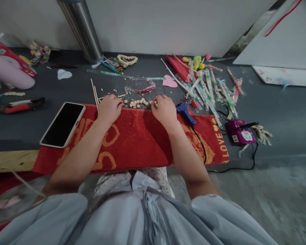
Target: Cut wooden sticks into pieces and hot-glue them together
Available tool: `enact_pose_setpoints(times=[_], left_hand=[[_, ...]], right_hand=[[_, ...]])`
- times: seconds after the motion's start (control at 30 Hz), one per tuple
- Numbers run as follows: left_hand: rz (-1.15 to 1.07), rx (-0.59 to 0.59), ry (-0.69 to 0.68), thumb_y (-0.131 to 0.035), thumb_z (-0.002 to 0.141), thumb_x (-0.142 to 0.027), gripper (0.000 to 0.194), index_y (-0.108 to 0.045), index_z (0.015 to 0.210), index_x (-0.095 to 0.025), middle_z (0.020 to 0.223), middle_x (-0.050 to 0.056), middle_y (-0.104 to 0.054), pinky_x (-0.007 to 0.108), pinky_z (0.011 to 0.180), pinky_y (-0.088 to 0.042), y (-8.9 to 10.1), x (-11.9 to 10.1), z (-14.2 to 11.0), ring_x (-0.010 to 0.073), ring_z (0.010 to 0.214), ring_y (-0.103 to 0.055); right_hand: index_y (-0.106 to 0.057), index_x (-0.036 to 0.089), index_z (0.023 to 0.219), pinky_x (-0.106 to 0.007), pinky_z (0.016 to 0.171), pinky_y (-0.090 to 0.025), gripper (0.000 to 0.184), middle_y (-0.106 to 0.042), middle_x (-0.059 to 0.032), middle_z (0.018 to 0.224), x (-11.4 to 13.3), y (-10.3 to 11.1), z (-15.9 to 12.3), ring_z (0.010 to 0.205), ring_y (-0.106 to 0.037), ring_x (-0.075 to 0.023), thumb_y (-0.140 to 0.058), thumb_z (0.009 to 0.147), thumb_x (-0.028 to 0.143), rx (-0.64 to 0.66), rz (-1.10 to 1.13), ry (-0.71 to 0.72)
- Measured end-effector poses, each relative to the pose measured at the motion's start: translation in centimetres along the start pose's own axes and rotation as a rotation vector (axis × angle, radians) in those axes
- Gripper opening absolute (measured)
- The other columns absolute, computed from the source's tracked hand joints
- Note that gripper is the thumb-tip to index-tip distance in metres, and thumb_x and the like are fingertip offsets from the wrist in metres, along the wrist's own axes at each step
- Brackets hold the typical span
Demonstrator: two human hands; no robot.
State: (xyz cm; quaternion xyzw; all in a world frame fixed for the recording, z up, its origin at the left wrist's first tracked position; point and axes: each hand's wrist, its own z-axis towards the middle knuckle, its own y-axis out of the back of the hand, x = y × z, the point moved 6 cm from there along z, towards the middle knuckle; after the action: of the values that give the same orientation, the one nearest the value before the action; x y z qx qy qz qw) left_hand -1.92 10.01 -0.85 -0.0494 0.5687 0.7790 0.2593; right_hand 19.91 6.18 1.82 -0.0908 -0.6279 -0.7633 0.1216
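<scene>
My left hand (109, 107) rests on the far edge of a red towel (137, 143), its fingers curled under, just left of a small heap of short cut wood pieces (138, 103). On the other side of that heap lies my right hand (164, 108), also on the towel's edge. Its fingers are curled and pinched at the heap's right end. What either hand holds is hidden by the knuckles.
A phone (63, 124) lies face up on the towel's left. A blue glue gun (185, 111) sits right of my right hand, a purple gadget (239, 132) beyond. Wrapped chopsticks (209, 90), pink hearts (169, 82), red pliers (20, 104) and a metal pole (84, 29) surround.
</scene>
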Motion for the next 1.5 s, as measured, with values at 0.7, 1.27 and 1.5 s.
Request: enact_pose_setpoints(times=[0.7,1.27,1.5], left_hand=[[-1.442,0.427,0.572,-0.085,0.061,-0.033,0.032,-0.060,0.069,-0.015,0.050,-0.008,-0.036,0.017,0.038,-0.014,-0.7,-6.3,-2.8,0.0013,0.041,-0.021],[-1.461,0.394,0.568,-0.082,0.063,-0.022,0.023,-0.062,0.066,-0.012,0.053,-0.005,-0.048,0.015,0.036,-0.018,-1.5,-5.8,-2.5,-0.0010,0.038,-0.026],[-1.474,0.403,0.596,-0.070,0.072,-0.013,0.014,-0.059,0.063,-0.011,0.055,-0.004,-0.048,0.015,0.035,-0.018,-1.6,-5.9,-2.4,-0.0004,0.038,-0.028]], right_hand=[[-0.063,0.018,0.108,-0.028,0.091,-0.046,0.023,-0.066,-0.0080,0.103,4.8,1.4,-1.7,0.099,-0.059,-0.0162,-0.045,0.096,0.026,-0.019,0.388,0.498],[-0.061,0.015,0.108,-0.030,0.085,-0.046,0.025,-0.068,-0.0087,0.100,1.6,2.2,-0.1,0.089,-0.061,-0.0178,-0.046,0.095,0.030,0.015,0.287,0.345],[-0.065,0.011,0.105,-0.041,0.085,-0.046,0.029,-0.068,-0.0197,0.105,-6.9,6.2,-2.0,0.099,-0.062,-0.0308,-0.049,0.092,0.030,0.003,-0.190,-0.178]])
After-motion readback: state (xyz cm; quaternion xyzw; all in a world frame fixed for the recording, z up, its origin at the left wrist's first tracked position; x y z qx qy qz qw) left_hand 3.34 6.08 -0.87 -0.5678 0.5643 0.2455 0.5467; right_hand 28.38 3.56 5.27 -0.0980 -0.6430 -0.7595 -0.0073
